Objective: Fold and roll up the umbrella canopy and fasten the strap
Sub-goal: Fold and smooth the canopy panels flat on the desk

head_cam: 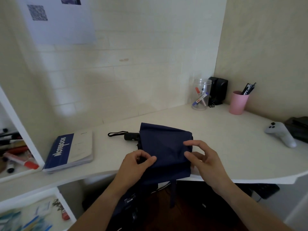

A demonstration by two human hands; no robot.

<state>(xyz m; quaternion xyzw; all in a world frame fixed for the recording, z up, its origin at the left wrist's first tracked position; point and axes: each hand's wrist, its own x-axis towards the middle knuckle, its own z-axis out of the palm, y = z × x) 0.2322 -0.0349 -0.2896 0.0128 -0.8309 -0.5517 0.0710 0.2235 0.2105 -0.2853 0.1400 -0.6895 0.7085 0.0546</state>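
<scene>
A navy blue umbrella canopy point(164, 147) lies flat on the white desk point(225, 139), its near part hanging over the front edge. The black handle point(131, 136) with a black wrist loop point(116, 133) sticks out to the left. A narrow navy strap point(173, 192) dangles below the desk edge. My left hand point(138, 164) pinches the canopy's left edge between thumb and curled fingers. My right hand point(201, 157) hovers over the canopy's right side, fingers spread and loosely bent, thumb near the cloth; no grip shows.
A blue notebook point(68, 152) lies left of the umbrella. At the back right stand a clear jar of markers point(200, 95), a black speaker point(218, 90) and a pink pen cup point(238, 102). A white game controller point(281, 134) lies far right. Shelves with markers stand at left.
</scene>
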